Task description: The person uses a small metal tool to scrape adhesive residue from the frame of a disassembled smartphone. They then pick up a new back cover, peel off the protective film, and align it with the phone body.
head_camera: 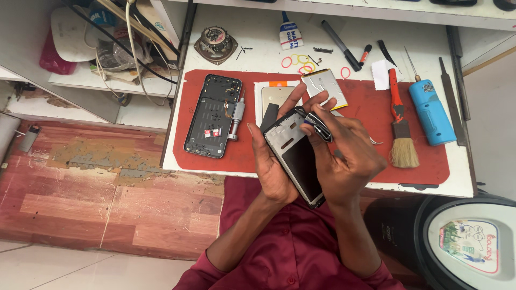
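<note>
**Phone frame held in both hands**

The phone frame (297, 161) is held over the near edge of the red mat (419, 166). Its long side runs from far left to near right. It is cupped from below by the left hand (271, 166). The right hand (344, 156) is closed on its far end, fingers pinched around a small dark part (317, 124).

Maroon buttoned shirt, sleeves ending above the elbows (forearms bare, no rings or watch).
</note>
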